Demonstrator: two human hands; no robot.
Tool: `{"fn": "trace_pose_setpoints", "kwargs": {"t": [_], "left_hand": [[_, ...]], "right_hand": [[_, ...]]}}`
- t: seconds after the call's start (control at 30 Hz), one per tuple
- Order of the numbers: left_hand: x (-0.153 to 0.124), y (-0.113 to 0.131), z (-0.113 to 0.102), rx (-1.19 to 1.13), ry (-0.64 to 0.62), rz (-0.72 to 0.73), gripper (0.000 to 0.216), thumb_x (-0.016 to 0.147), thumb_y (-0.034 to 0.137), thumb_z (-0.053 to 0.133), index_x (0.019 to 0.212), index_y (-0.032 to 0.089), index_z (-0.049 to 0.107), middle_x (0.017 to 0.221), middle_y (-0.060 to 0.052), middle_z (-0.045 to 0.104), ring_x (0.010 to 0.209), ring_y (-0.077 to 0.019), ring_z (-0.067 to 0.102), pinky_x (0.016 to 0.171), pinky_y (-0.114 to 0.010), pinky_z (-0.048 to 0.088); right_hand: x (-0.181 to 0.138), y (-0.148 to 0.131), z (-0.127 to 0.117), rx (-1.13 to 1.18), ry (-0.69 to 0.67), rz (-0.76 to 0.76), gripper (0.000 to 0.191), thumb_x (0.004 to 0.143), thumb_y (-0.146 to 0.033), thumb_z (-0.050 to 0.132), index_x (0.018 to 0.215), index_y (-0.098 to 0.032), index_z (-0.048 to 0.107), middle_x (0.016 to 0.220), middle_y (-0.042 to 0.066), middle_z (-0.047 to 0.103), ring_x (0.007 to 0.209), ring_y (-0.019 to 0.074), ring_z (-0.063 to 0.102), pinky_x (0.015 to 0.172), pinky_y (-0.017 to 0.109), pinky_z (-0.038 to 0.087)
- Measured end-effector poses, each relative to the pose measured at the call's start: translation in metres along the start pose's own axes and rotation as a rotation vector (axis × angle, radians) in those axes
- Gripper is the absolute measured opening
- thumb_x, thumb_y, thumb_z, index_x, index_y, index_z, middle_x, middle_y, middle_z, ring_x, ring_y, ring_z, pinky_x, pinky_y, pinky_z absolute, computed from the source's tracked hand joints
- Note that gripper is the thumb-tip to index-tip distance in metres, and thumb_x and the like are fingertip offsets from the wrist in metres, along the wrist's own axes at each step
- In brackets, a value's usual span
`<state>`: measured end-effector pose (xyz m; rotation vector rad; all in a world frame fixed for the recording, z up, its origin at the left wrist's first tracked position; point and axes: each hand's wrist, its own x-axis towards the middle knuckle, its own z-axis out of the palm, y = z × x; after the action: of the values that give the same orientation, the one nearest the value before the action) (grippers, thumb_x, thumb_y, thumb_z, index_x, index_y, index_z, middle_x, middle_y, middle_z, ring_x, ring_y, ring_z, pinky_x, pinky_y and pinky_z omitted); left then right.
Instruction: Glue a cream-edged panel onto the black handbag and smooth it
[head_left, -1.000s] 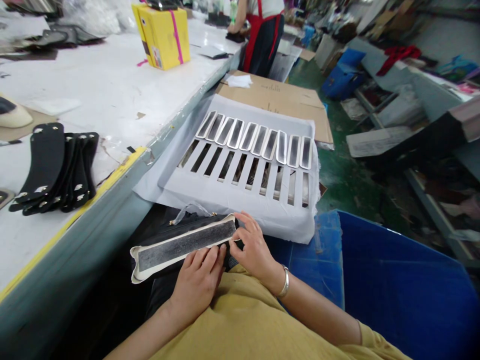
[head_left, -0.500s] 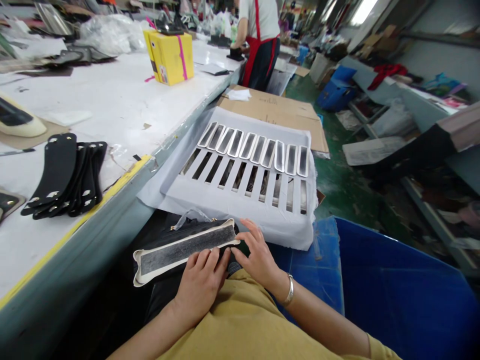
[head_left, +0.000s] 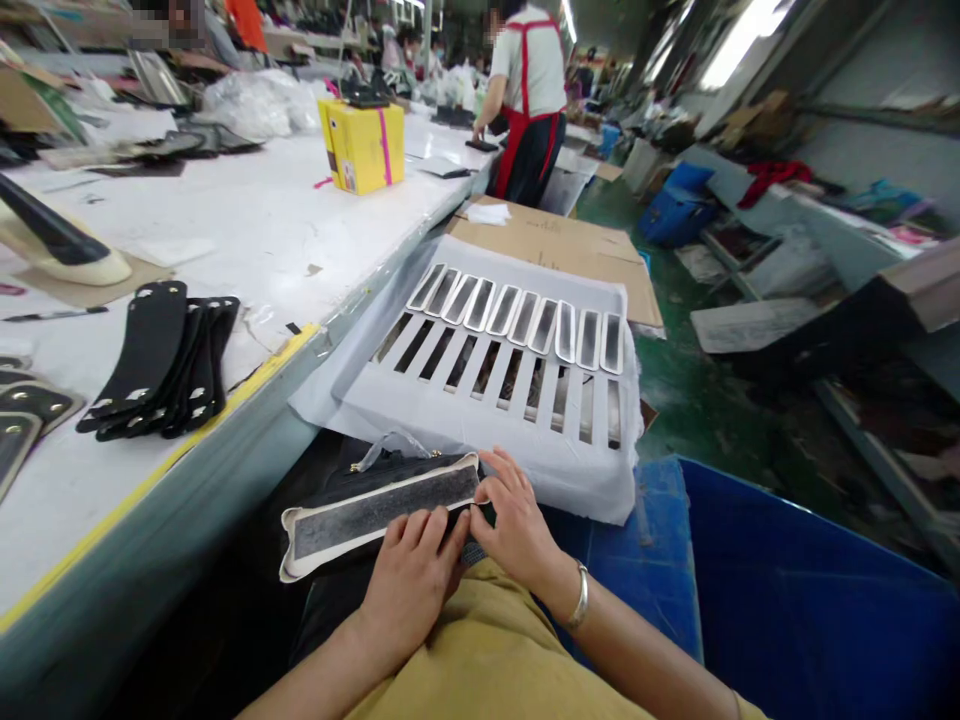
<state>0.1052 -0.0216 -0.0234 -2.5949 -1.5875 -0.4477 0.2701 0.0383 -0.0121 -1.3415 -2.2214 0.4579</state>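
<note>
In the head view, a long dark-grey strip with a cream border (head_left: 386, 512) lay over the person's lap, its right end pinched by the right hand (head_left: 517, 528), while the left hand (head_left: 411, 572) rested fingers on its near edge, whether gripping I cannot tell. Alongside ran a white-topped desk (head_left: 270, 245) carrying a yellow box with a pink band (head_left: 367, 150) and stacked curved black straps (head_left: 146, 345); rightward lay green floor (head_left: 690, 380).

View tipped up, swung left. Far co-worker in red apron straps (head_left: 531, 75) now in frame to the shoulders. More black studded pieces (head_left: 37, 405) showing, near left. Right hand (head_left: 521, 530): thumb, forefinger closer together at right end of long dark-grey, cream-edged strip (head_left: 360, 512).
</note>
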Motion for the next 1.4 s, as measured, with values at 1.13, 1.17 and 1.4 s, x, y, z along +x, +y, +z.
{"fn": "trace_pose_setpoints", "kwargs": {"t": [1.13, 1.17, 1.4], "left_hand": [[-0.005, -0.095, -0.022, -0.117, -0.359, -0.211, 0.092, 0.06, 0.057, 0.071, 0.133, 0.01, 0.042, 0.132, -0.018, 0.051, 0.121, -0.0313, 0.047, 0.104, -0.043, 0.034], [-0.004, -0.095, -0.022, -0.123, -0.365, -0.219, 0.089, 0.06, 0.055, 0.071, 0.132, 0.01, 0.043, 0.131, -0.018, 0.052, 0.12, -0.0311, 0.048, 0.103, -0.043, 0.034], [0.001, -0.093, -0.024, -0.161, -0.359, -0.258, 0.072, 0.058, 0.043, 0.071, 0.119, 0.009, 0.051, 0.119, -0.017, 0.057, 0.108, -0.0308, 0.053, 0.098, -0.042, 0.039]], "right_hand": [[0.097, -0.021, 0.004, -0.192, -0.666, -0.555, 0.089, 0.056, -0.061, 0.076, 0.123, -0.008, 0.051, 0.119, 0.018, 0.055, 0.109, 0.0312, 0.049, 0.1, 0.045, 0.034], [0.097, -0.021, 0.004, -0.198, -0.672, -0.566, 0.088, 0.056, -0.061, 0.076, 0.123, -0.008, 0.051, 0.118, 0.018, 0.055, 0.108, 0.0314, 0.049, 0.1, 0.045, 0.033], [0.095, -0.029, 0.006, -0.256, -0.69, -0.578, 0.078, 0.054, -0.047, 0.078, 0.115, -0.007, 0.053, 0.112, 0.018, 0.056, 0.103, 0.0317, 0.05, 0.095, 0.045, 0.037]]}}
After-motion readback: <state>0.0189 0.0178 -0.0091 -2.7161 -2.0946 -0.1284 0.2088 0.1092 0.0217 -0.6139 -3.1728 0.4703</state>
